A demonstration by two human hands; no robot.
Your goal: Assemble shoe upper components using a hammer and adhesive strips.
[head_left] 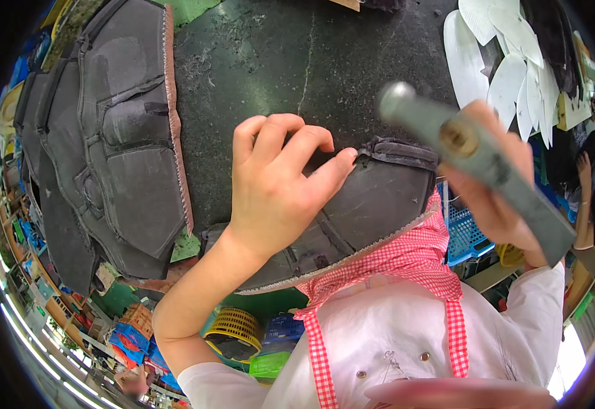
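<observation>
In front of me, a dark grey leather-like sewn piece (379, 187) lies at the near edge of the dark worktop, with a zigzag-cut lower border and a thick folded seam. My left hand (270, 177) is over its left part, fingers curled, thumb and forefinger closed at the left end of the folded seam. The fingertips are partly hidden. My right hand (495, 184) grips a hammer (475, 150) above the right end of the piece. The hammer is raised and its round metal head is slightly blurred.
A stack of similar dark sewn pieces (127, 136) covers the worktop's left side. White oval cut-outs (509, 88) lie at the far right. Below the worktop are a yellow basket (235, 330), a green bin (270, 365) and a blue crate (466, 235). Another person's arm (585, 198) shows at right.
</observation>
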